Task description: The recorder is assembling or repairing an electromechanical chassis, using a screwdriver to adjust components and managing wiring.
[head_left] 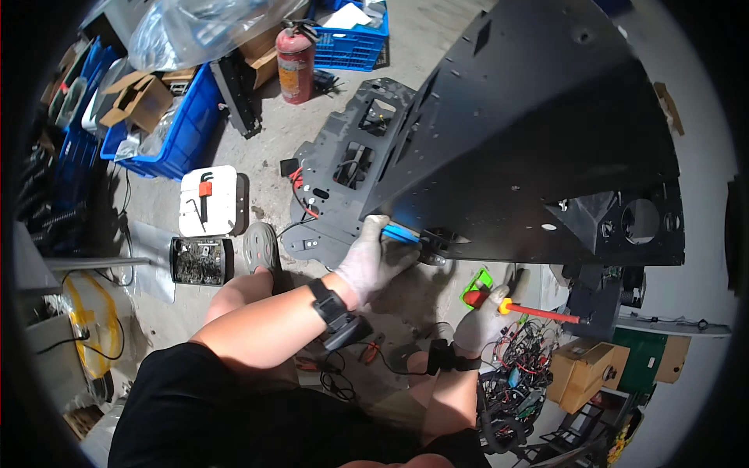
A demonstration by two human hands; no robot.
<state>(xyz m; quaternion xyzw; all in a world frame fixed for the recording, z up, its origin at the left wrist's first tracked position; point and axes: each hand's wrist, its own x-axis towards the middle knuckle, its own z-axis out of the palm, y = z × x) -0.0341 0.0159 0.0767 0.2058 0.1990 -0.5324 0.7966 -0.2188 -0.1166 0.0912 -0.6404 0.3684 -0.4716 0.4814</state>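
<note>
Now the left hand [371,261] is grasping a blue piece [401,233] beside the black casing [507,164] — near it, the right hand [482,321] is gripping a red tool [546,313].

Scuffed grey floor [265,152], pale wall [708,257]

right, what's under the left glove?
A blue piece shows between thumb and fingers of the left hand, by the dark panel. Whatever the glove itself covers can't be seen.
</note>
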